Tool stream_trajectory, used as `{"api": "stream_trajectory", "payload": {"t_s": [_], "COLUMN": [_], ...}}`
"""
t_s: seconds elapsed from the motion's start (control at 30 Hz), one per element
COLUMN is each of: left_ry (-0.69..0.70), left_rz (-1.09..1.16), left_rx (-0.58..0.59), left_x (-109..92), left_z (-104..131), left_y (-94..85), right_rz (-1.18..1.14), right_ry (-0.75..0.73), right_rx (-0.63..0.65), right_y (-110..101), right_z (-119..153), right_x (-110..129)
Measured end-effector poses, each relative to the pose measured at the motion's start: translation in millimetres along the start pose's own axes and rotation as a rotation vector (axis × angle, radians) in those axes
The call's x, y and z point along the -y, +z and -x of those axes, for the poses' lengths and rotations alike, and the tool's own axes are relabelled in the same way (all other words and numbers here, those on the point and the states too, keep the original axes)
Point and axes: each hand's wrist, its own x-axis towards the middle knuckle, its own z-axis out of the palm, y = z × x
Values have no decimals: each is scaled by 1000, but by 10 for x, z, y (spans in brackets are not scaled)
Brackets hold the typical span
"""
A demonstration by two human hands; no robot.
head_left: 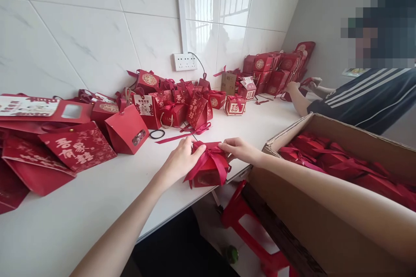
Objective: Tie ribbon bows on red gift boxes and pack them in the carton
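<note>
A small red gift box with a ribbon bow tied on top stands at the front edge of the white table. My left hand grips the box's upper left side, its thumb by the bow. On the upper right, my right hand pinches the box or its ribbon with thumb and forefinger; its other fingers are curled. Just behind the box a loose red ribbon lies on the table, near a black ring.
Several red boxes line the wall, with more at left and back right. An open carton of red boxes stands at right above a red stool. Another person works at the far right.
</note>
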Motion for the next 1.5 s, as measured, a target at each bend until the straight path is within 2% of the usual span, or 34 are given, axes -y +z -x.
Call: {"api": "stream_trajectory", "payload": {"t_s": [0.13,0.3,0.53,0.77,0.93,1.0,1.03,1.1,1.17,1.23,1.3,1.37,1.43,1.5], "left_ry": [86,40,-1,-26,12,19,16,7,19,90,265,587,929,1137], "left_rz": [165,451,510,579,667,672,675,695,708,674,554,344,104,-62], "left_rx": [-125,-87,-179,-213,-239,-238,-228,-191,-166,-219,-372,-536,-644,-707], "left_x": [89,145,120,146,156,162,162,156,141,128,132,154,178,189], "left_z": [-90,-88,26,83,95,91,88,82,86,111,157,212,264,301], "left_y": [84,102,156,223,270,285,292,310,332,352,361,354,333,312], "right_rz": [-39,-34,-13,-33,-41,14,82,291,529,724,847,934,1007,1056], "right_ry": [-9,-33,-32,57,76,80,54,-96,-299,-421,-502,-654,-829,-938], "right_rx": [1,38,53,20,56,34,-13,-111,-97,18,55,-21,-120,-201], "right_y": [13,14,-12,-35,-42,-44,-45,-48,-49,-37,-10,28,63,86], "right_z": [6,14,51,104,108,123,138,183,235,273,289,286,276,269], "right_x": [1,-1,-1,32,36,31,28,22,9,-16,-49,-80,-102,-116]}}
